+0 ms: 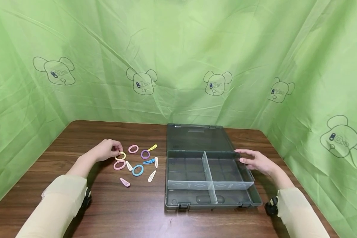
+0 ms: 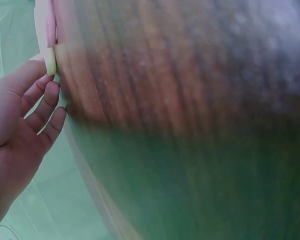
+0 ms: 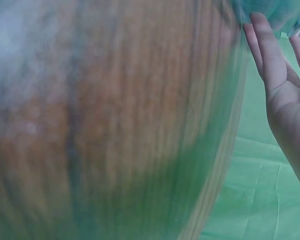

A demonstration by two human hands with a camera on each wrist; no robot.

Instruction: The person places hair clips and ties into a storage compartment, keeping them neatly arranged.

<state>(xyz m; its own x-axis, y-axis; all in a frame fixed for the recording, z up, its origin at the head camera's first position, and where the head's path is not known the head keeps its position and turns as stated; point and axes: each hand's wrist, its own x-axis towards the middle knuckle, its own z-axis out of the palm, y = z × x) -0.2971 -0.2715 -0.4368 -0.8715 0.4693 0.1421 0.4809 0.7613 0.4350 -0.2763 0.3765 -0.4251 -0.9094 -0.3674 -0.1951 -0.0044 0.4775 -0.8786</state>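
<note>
My left hand (image 1: 108, 150) pinches the rim of a yellow hair tie (image 2: 51, 62) between thumb and fingers, low over the table at the left. Just below that ring lies a pink hair tie (image 1: 119, 169); another pink hair tie (image 1: 133, 152), a purple hair tie (image 1: 149, 154) and a blue hair tie (image 1: 142, 170) are scattered to its right. My right hand (image 1: 260, 162) rests with loosely extended fingers on the right side of a dark see-through plastic box (image 1: 174, 208). The box's lid (image 1: 196, 138) is laid back, and clear dividers (image 1: 188, 185) split it into compartments.
Several snap hair clips lie among the ties: a blue clip (image 1: 148, 161), a yellow clip (image 1: 152, 147), a pink clip (image 1: 125, 182) and white clips (image 1: 152, 176). Green curtains (image 1: 178, 49) enclose the wooden table (image 1: 131, 211) at the back and sides.
</note>
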